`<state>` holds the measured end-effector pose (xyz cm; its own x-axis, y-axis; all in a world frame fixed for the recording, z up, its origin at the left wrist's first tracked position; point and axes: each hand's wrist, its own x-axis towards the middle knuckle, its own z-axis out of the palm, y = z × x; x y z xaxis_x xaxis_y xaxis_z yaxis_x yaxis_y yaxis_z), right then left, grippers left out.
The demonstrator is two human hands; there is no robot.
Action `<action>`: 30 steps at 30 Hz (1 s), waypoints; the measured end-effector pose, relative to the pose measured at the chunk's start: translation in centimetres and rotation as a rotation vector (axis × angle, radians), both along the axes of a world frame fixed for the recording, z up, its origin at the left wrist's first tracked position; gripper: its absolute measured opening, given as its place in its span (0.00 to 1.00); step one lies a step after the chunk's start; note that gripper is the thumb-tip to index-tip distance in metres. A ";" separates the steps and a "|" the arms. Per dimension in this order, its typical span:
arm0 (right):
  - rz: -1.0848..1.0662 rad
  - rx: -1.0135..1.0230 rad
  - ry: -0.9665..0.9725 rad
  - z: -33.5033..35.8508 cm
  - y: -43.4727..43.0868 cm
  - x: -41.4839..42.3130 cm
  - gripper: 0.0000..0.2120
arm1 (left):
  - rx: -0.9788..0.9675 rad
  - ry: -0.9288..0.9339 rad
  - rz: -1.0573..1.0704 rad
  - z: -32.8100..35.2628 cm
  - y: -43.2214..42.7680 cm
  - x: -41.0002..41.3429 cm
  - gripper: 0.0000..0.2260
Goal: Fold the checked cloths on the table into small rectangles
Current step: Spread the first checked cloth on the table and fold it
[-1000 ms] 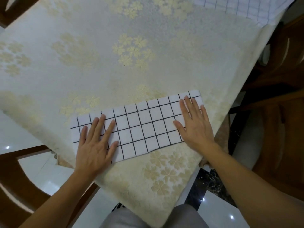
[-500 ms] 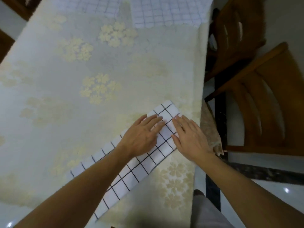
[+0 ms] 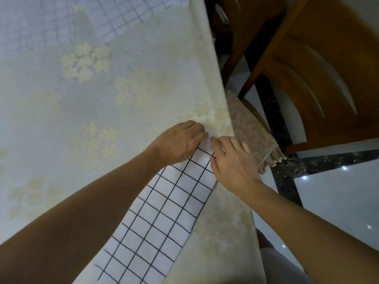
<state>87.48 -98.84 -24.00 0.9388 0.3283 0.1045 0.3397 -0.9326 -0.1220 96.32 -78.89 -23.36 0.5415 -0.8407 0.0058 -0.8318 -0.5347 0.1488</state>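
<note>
A white cloth with a black check (image 3: 164, 218), folded into a long strip, lies on the table near its right edge and runs from the lower left up to my hands. My left hand (image 3: 180, 140) pinches the strip's far left corner with curled fingers. My right hand (image 3: 231, 162) pinches the far right corner, close beside the left hand. The far end of the strip is mostly hidden under both hands. Two more checked cloths (image 3: 114, 15) lie spread at the far end of the table.
The table wears a cream tablecloth with pale flower clusters (image 3: 86, 62); its edge drops off right beside my right hand. Wooden chairs (image 3: 320, 64) stand to the right. A pink patterned fabric corner (image 3: 250, 132) hangs below the tablecloth edge. Glossy floor shows at the lower right.
Both hands slid from lying flat on the strip to its far end and now pinch its corners. The view has swung, so the strip now runs diagonally.
</note>
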 end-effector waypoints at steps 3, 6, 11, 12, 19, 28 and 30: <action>-0.028 -0.016 -0.028 -0.4 0.1 0.1 0.17 | 0.006 -0.015 -0.036 0.0 -0.3 0.6 0.14; -0.050 -0.014 -0.053 -0.7 0.3 0.1 0.14 | 0.018 -0.019 -0.070 0.1 -0.4 1.0 0.13; -0.075 -0.010 -0.062 -0.9 0.6 0.3 0.12 | 0.059 -0.014 -0.101 0.3 -0.7 1.4 0.11; -0.080 -0.001 -0.060 -0.8 0.6 0.4 0.12 | 0.063 -0.016 -0.098 0.4 -0.8 1.5 0.10; -0.088 0.057 -0.042 -0.7 1.0 1.0 0.10 | 0.069 -0.019 -0.101 0.6 -1.5 1.8 0.07; -0.192 0.148 0.009 -0.4 1.4 1.8 0.09 | 0.069 -0.100 -0.183 0.9 -1.4 2.0 0.10; -0.203 0.161 0.023 -0.3 1.5 2.1 0.09 | 0.044 -0.093 -0.184 1.2 -1.1 2.1 0.11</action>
